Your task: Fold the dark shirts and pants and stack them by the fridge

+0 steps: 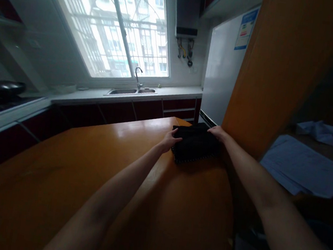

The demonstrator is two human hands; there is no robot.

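Note:
A folded black cloth (196, 144) lies on the wooden table (105, 158), close to its right far corner. Small pale marks run along the cloth's near edge; their kind is too small to make out. At its left side, my left hand (169, 140) has the edge between thumb and fingers. My right hand (219, 133) is closed on the far right corner of the same cloth, with its fingertips partly hidden against the dark fabric. Both arms reach forward over the table.
Beyond the table are a sink (123, 91) with a tap (138, 77) under a window. A white fridge (223, 63) and an orange-brown wooden panel (265, 72) stand at the right. A pan (4, 87) sits on the stove at the left.

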